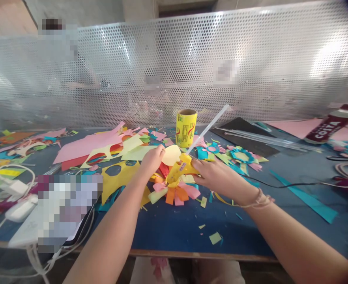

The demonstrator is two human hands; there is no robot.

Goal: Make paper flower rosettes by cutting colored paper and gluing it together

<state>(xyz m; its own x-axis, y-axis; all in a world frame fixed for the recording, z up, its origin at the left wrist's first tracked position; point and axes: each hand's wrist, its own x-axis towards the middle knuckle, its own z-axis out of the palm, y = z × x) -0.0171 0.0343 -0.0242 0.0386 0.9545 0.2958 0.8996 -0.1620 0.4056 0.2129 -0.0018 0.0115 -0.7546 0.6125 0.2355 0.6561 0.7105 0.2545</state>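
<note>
My right hand (211, 173) is wrapped round a yellow hot glue gun (178, 170), a long clear glue stick (211, 127) jutting up from its back. Between the fingers of my left hand (153, 161) is a pale yellow paper circle (171, 155), held up beside the gun. The gun's nozzle is hard to make out. Just below lies a paper flower (176, 196) with orange, pink and pale green petals, partly covered by the gun. Left of my left hand rests a yellow paper sheet (119, 179) with round holes cut out.
A yellow tape roll (186, 128) stands upright behind the gun. Spare glue sticks (268, 139) lie on black paper to the right, near a COSTA bottle (330, 125). A phone (83, 221) and white cables are at left. A perforated metal screen (186, 51) borders the back.
</note>
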